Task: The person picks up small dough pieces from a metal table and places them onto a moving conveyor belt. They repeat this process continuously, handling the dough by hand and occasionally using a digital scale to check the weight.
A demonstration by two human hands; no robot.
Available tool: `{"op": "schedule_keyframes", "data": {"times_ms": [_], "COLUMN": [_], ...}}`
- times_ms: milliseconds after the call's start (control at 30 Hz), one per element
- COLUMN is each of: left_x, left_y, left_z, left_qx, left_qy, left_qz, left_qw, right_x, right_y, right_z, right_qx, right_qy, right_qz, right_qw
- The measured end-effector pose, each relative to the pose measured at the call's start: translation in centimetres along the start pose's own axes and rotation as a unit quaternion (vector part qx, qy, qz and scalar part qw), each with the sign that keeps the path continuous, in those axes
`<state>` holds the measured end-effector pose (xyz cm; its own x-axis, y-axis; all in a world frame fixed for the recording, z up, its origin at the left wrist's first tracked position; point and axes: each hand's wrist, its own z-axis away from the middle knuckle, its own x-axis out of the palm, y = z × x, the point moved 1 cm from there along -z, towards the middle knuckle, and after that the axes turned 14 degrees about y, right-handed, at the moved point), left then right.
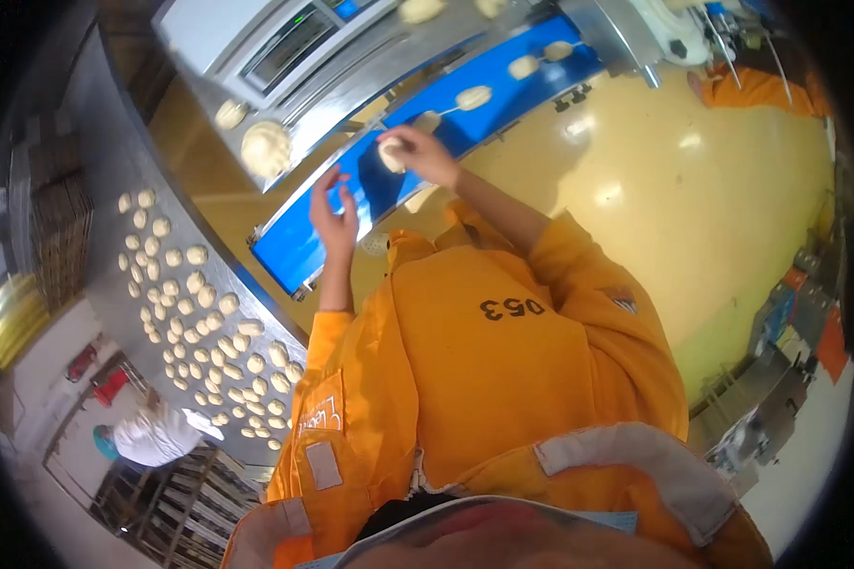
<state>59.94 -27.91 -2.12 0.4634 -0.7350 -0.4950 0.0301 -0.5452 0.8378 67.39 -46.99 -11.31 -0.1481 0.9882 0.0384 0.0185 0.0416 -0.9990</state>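
Observation:
A blue conveyor belt (pixel 289 248) runs slantwise in front of me. Over its middle, my right hand (pixel 425 157) grips a pale dough piece (pixel 392 155) with its fingertips. My left hand (pixel 334 216) is above the belt's near left part, fingers apart and holding nothing. Just beyond my right hand lies another dough piece (pixel 428 121), partly covered by it. Farther up the belt come an oval dough piece (pixel 473 98) and two more toward the machine end, with thin strands of dough between them.
On the steel machine ledge behind the belt sit a large dough lump (pixel 267 149) and a smaller one (pixel 231 115). A curved steel table (pixel 114 123) at the left carries many dough pieces. One person in white (pixel 157 436) stands beyond it; an orange sleeve (pixel 764 95) shows far right.

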Motion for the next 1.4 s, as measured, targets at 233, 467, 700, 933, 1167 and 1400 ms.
{"op": "schedule_keyframes", "data": {"times_ms": [233,467,700,933,1167,1400], "left_x": [16.2,13.0,11.7,19.9,18.7,4.8], "left_y": [1.3,0.6,5.5,1.1,-3.1,-3.6], "left_z": [0.1,-3.8,-4.9,-2.1,-2.6,3.8], "left_qx": [0.277,-0.146,-0.32,0.095,-0.019,-0.404], "left_qy": [-0.099,-0.357,-0.262,-0.206,-0.206,-0.014], "left_qz": [-0.329,-0.101,0.184,-0.277,-0.194,0.196], "left_qw": [0.897,0.917,0.892,0.934,0.959,0.894], "right_x": [-20.8,-24.0,-20.7,-13.8,-0.3,-2.1], "right_y": [-4.3,-0.8,2.0,-10.9,-28.9,-23.6], "right_z": [-2.3,-7.8,-7.2,-6.2,-21.4,-20.9], "right_qx": [0.045,-0.181,0.087,0.138,-0.083,-0.27], "right_qy": [0.162,-0.006,0.138,0.289,0.047,0.162], "right_qz": [0.165,0.526,0.126,-0.315,0.189,0.001], "right_qw": [0.972,0.831,0.978,0.894,0.977,0.949]}}
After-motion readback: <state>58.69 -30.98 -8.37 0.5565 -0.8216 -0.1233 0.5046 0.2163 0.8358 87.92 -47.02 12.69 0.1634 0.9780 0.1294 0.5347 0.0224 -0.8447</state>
